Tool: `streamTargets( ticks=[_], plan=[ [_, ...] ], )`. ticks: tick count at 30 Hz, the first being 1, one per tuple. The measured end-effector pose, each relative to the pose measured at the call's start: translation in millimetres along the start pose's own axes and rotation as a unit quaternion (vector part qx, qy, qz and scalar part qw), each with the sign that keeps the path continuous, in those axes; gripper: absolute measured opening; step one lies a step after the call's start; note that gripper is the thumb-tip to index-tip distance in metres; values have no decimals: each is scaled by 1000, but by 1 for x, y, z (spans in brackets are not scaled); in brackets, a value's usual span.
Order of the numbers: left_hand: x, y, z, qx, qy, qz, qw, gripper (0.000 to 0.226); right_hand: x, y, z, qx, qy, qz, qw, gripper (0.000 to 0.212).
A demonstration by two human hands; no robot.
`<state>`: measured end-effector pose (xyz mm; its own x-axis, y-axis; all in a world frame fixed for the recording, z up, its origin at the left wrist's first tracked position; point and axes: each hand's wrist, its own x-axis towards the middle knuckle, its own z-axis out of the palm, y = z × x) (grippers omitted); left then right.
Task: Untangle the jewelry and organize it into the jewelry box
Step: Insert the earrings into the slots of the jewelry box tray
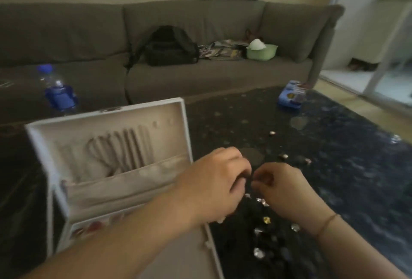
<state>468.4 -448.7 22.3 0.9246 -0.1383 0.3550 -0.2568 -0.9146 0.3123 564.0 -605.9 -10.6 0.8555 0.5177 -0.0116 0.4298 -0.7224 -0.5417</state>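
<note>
Two bare forearms reach in from the bottom edge, hands meeting over a dark table point(334, 156) beside one open jewelry box point(107, 167).

Left hand point(214, 180) and right hand point(283, 189) hover almost touching, both with fingers curled inward toward the small gap between them; the blur hides whether they pinch any jewelry, so I cannot tell their grip. One thin bracelet point(326, 223) circles the right wrist. One white jewelry box stands just left of the hands, lid upright, with several necklaces hanging inside it. About ten small shiny jewelry pieces point(265, 219) lie scattered on the table under and beyond the hands. Farther off: one water bottle point(58, 91), one blue packet point(289, 97), one grey sofa point(89, 33) bearing one black backpack point(169, 47) and one green bowl point(260, 51).
</note>
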Motion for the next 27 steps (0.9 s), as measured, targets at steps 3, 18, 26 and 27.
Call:
streamTargets(
  ticks=[3, 18, 26, 27],
  plan=[
    [66, -5, 40, 15, -147, -97, 984, 25, 33, 36, -21, -5, 26, 26, 999, 16],
    [150, -14, 129, 0, -187, -177, 966, 25, 197, 109, -35, -165, -30, -65, 984, 38],
    [140, -21, 127, -36, -188, -163, 968, 22, 173, 113, -44, -87, 12, -72, 994, 25],
    [139, -23, 125, -55, -195, -169, 964, 28, 165, 113, -47, -41, 16, -72, 996, 24]
  ],
)
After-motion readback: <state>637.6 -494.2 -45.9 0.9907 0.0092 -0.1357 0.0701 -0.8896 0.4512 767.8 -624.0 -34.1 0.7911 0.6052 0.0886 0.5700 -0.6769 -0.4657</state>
